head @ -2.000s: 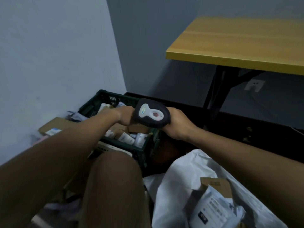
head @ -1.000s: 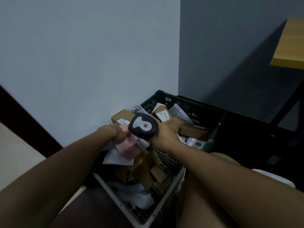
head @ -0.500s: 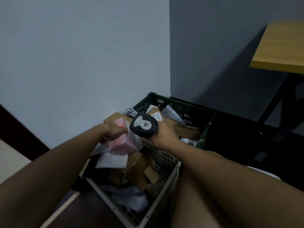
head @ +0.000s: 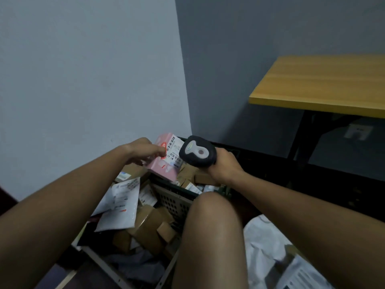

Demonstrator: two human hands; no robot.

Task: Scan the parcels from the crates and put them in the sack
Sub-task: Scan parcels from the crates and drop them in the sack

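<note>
My left hand (head: 143, 150) grips a pink parcel (head: 164, 165) with a white barcode label facing up, held above the crates. My right hand (head: 224, 165) is closed around a dark handheld scanner (head: 196, 152), whose head sits right beside the label. Below, a pale crate (head: 173, 202) holds brown boxes and a white mailer (head: 120, 207). Behind it a dark green crate (head: 226, 189) holds more small boxes. The white sack (head: 268, 245) lies open at the lower right with parcels inside.
My bare knee (head: 210, 226) rises between the crates and the sack. A yellow-topped table (head: 325, 84) on black legs stands at the right. Grey walls meet in a corner just behind the crates. A wall socket (head: 357, 131) shows under the table.
My left hand has lifted the pink parcel out of the pale crate and turned its label upward. The scanner has come close beside it. The view has swung right, showing the sack again.
</note>
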